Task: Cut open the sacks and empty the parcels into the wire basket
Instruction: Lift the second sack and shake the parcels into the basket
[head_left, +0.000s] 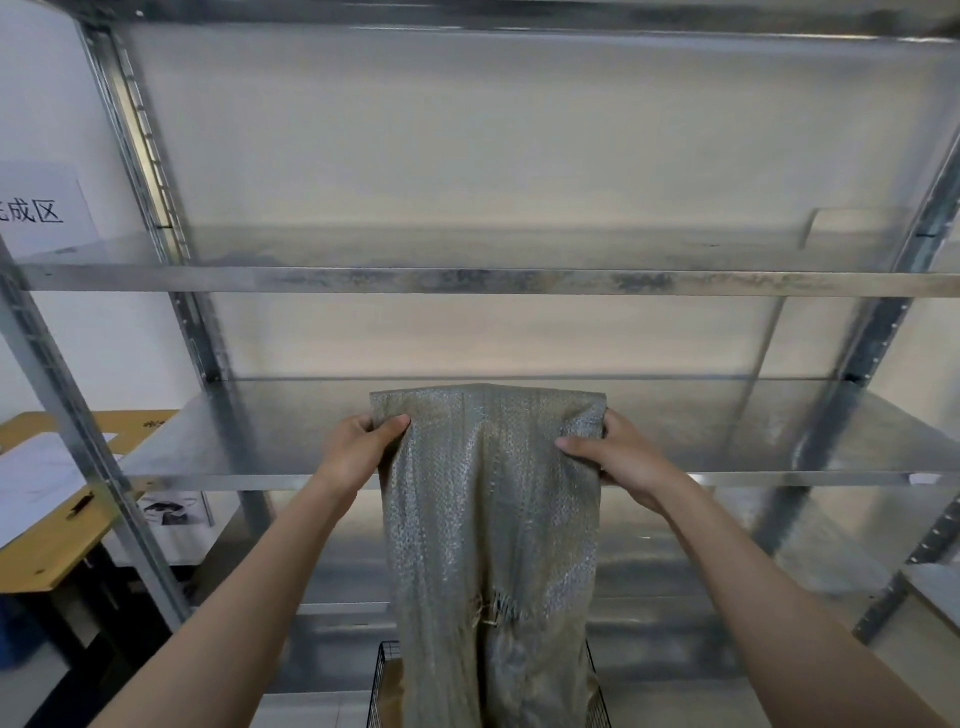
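A grey-green woven sack hangs limp in front of me, held up by its top corners. My left hand grips the upper left corner, and my right hand grips the upper right corner. The sack's lower end drops into the black wire basket at the bottom of the view. A brown parcel shows through the basket's left side. A frayed tear marks the sack's lower middle. The sack hides most of the basket's inside.
A galvanised metal shelving rack stands directly ahead, with a shelf at hand height. A yellow wooden table with papers sits at the left. A paper sign hangs on the left wall.
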